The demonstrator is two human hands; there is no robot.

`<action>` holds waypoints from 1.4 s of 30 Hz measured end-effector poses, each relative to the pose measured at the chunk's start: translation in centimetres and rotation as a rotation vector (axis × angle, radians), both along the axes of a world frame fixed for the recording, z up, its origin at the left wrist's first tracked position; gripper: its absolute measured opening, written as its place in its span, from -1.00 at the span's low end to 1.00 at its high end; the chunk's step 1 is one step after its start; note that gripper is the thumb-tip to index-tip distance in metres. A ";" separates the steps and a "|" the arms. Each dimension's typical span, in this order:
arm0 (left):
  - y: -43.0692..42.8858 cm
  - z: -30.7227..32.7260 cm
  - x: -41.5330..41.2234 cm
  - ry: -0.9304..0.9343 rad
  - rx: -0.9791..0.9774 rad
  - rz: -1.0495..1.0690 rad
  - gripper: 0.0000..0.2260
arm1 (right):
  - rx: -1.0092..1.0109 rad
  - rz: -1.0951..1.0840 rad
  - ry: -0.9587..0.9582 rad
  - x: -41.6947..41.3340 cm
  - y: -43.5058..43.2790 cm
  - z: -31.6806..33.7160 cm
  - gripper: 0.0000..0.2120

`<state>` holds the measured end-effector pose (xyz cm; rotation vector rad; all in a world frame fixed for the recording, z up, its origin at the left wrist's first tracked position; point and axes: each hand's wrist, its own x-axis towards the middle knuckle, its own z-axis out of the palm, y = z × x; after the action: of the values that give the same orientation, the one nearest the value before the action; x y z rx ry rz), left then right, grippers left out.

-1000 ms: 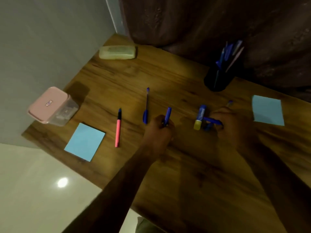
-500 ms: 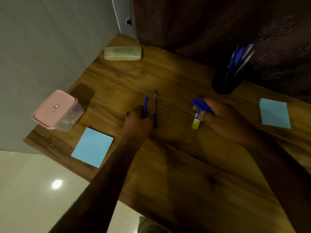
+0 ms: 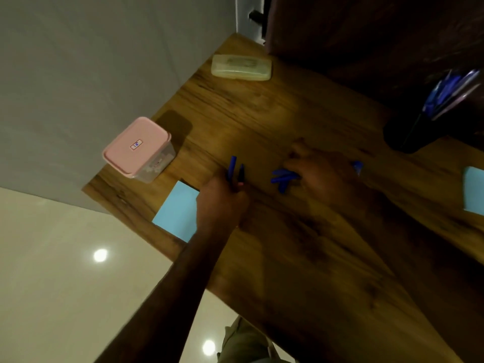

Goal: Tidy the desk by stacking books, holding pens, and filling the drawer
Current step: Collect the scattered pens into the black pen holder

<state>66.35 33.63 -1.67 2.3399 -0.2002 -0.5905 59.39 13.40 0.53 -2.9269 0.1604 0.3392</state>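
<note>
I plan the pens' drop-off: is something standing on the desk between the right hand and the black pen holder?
Nothing visible: only bare wooden desk lies between the right hand, gripping blue pens, and the black pen holder.

**Single head-worn view, looking steeply down on the desk**

One camera only, worn on the person's head; no second view to compare. It faces forward and down over the wooden desk, close enough that both forearms fill the lower frame. The frame is tilted, the desk edge running diagonally. The wall occupies the upper left, the floor the lower left. Wide-angle; edges are dim and blurred.
</note>
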 end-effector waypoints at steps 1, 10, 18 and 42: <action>0.1 -0.1 -0.1 -0.020 0.036 -0.020 -0.86 | -0.004 0.007 -0.006 -0.1 0.0 0.1 -0.71; -1.4 -0.4 -0.3 -0.213 0.102 -0.241 -0.82 | 0.731 -0.486 -0.331 -0.7 1.0 2.2 -0.87; -7.4 5.1 -1.5 0.470 -0.512 -0.103 -0.81 | 1.191 -0.907 -0.361 -3.9 -1.3 6.0 -0.84; -34.1 11.5 -3.1 0.035 -0.636 -0.578 -0.75 | 1.116 -1.086 -1.017 -5.9 -18.8 10.4 -0.72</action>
<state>63.22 -0.42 9.83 1.6374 -0.9242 -0.7090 53.48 -5.45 10.89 -1.3151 0.9183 -0.8849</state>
